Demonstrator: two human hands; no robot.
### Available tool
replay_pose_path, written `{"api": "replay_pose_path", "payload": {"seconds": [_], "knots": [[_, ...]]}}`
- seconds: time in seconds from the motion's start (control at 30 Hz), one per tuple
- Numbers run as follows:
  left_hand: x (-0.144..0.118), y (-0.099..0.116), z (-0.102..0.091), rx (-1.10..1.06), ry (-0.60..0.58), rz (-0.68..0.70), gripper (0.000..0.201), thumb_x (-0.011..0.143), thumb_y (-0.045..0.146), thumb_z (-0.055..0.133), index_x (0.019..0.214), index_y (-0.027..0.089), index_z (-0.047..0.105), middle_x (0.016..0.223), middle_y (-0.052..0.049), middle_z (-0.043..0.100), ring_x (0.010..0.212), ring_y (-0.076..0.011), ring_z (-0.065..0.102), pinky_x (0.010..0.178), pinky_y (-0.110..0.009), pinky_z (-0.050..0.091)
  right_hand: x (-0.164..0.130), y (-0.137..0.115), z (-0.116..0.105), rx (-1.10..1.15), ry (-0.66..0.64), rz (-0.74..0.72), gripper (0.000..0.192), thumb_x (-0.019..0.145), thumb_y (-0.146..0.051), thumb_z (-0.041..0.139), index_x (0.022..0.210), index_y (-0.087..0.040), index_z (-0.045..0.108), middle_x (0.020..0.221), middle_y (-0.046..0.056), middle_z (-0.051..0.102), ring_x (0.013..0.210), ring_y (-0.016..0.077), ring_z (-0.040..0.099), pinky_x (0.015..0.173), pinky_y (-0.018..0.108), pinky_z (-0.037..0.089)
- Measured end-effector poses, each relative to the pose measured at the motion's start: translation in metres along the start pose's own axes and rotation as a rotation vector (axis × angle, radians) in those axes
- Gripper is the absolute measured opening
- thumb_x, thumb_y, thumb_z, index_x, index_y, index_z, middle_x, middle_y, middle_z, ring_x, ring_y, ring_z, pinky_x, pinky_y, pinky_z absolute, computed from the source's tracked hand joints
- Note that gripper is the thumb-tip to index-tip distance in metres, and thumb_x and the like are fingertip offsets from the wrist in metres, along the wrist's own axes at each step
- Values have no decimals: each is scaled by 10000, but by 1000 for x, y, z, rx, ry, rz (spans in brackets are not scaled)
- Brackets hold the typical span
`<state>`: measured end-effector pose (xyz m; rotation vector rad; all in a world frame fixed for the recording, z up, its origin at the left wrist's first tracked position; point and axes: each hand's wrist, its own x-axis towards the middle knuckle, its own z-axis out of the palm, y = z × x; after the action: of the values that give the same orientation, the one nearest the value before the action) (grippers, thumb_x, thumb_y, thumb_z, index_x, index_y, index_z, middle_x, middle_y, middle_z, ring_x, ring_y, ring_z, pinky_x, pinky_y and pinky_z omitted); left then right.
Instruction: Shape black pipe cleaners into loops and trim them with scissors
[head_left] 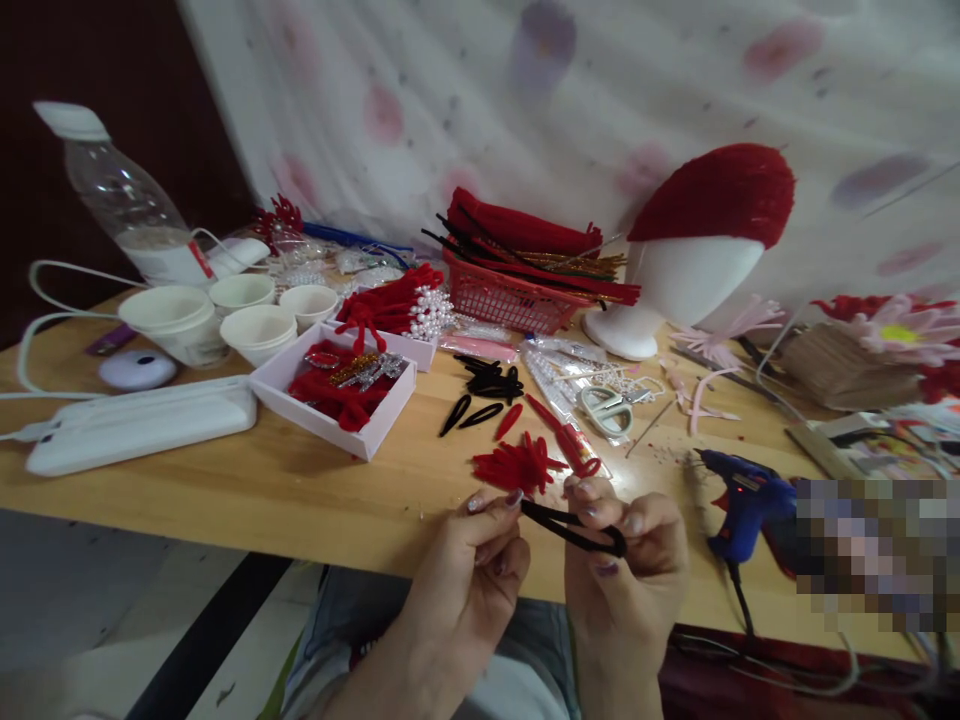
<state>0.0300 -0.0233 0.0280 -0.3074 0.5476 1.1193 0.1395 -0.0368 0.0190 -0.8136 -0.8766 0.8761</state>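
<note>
Above the table's front edge, a black pipe cleaner loop [574,527], long and drop-shaped, stretches between my two hands. My left hand [480,545] pinches its narrow end between thumb and finger. At the rounded end, the fingers of my right hand [630,550] close on it. A small red ring [589,467] shows just above my right fingertips; whether they hold it I cannot tell. Just beyond my hands lies a pile of red fuzzy pieces [517,465], with a single red piece [509,421] behind it. Several smaller black loops [487,380] lie farther back.
A blue glue gun [746,500] with a cord stands right of my hands. Scissors [606,410] lie behind them. A white box [382,430] holds red trimmings. Farther back are a red basket [502,295], a foam head [690,275], paper cups [259,335] and a bottle [124,195].
</note>
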Motion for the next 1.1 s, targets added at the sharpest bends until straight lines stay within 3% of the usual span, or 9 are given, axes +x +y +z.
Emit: {"api": "replay_pose_path", "payload": {"seconds": [0.07,0.27,0.47,0.73,1.1], "knots": [[3,-1,-4,3,-15,-1,385,567,-46,757,623,179,449,543,126,351,413,6,248,396,-132,243,2,2,-1,-47,-16,-51,264,681,-361,921,899,-392,776,701,-11,728,791,222,631,783,386,510],[7,-1,-5,6,-22,-7,357,630,-71,724,636,167,459,542,120,368,394,5,272,394,-139,255,17,13,-10,-65,-139,-359,45,795,-333,843,831,-336,815,691,-40,740,680,159,625,721,345,517],[4,-2,5,-42,74,-33,328,724,-129,575,610,154,457,538,105,358,373,5,276,382,-141,246,20,14,-11,-55,-140,-371,100,817,-302,830,893,-365,810,676,-60,753,676,144,634,682,312,531],[5,-3,0,-122,3,-99,336,600,-98,703,611,150,476,549,124,343,406,14,256,396,-134,248,18,15,-11,-72,-121,-385,113,805,-322,837,883,-398,808,640,-54,719,632,152,618,609,315,545],[-1,-6,6,-112,51,-60,344,574,-94,715,590,154,477,553,119,377,412,17,256,400,-135,245,12,4,-3,-81,-43,-450,122,798,-221,843,872,-315,814,678,-71,749,656,127,597,767,319,569]]}}
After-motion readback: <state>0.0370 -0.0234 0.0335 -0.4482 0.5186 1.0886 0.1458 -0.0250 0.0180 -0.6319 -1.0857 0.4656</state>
